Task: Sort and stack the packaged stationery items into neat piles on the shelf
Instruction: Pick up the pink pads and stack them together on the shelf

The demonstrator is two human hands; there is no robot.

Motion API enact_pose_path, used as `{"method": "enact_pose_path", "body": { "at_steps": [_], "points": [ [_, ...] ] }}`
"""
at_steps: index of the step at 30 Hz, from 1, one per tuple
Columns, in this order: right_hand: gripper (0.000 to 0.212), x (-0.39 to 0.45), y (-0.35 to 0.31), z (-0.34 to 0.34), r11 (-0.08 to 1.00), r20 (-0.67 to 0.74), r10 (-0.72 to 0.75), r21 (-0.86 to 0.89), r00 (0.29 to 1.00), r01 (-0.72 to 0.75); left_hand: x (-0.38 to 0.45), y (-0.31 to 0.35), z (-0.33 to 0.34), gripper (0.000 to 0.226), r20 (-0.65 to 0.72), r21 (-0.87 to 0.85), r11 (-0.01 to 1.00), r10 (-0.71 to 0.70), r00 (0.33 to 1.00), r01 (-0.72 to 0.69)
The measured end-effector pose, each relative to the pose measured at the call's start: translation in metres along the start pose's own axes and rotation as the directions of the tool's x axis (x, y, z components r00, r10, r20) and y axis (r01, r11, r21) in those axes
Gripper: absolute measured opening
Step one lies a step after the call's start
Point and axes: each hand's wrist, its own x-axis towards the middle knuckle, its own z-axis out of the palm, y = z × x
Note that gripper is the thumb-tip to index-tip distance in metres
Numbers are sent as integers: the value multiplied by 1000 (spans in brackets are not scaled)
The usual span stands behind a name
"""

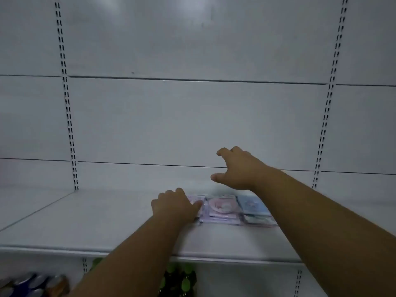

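- The packaged stationery items [233,209] lie flat near the back of the white shelf [107,219], in a row side by side. There is a pink pack on the left, a pink one with a round picture in the middle, and a blue one on the right. The picture is blurry, so I cannot tell how many packs are in each pile.
- The left hand [174,203] rests on the left end of the row. Its fingers are bent down over the pink pack, but I cannot tell if they grip it or only press on it.
- The right hand [237,170] hangs in the air above the packs. Its fingers are spread and loosely curled, and it holds nothing.
- I think this is the tidying step, making the piles neat.
- Next, the right hand likely needs to come down on the middle or blue pack, softly, so the slippery packs do not slide apart.
- Under the shelf are some green things [180,279] and other blurry goods.
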Motion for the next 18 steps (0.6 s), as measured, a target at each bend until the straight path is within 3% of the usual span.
{"method": "enact_pose_path", "body": {
  "at_steps": [3,6,11,13,15,18],
  "points": [
    [78,15,7,13,1000,16,-5,2,1000,5,11,4,2,86,61,57,997,-46,997,42],
    [78,22,11,24,1000,34,-1,6,999,0,18,4,-2,79,51,-24,997,-66,997,67],
    [68,26,23,46,997,74,67,37,995,-70,26,-1,-14,48,-23,-404,905,-155,988,133],
    [58,25,29,59,994,123,107,8,987,-109,24,-4,-22,30,-76,-595,798,-174,982,95],
    [53,21,30,71,989,179,150,-24,972,-148,18,-7,-30,11,-110,-786,618,-186,976,29],
    [57,18,30,89,983,234,183,-66,955,-172,4,-6,-43,7,-111,-944,326,-176,978,-49]
  ]
}}
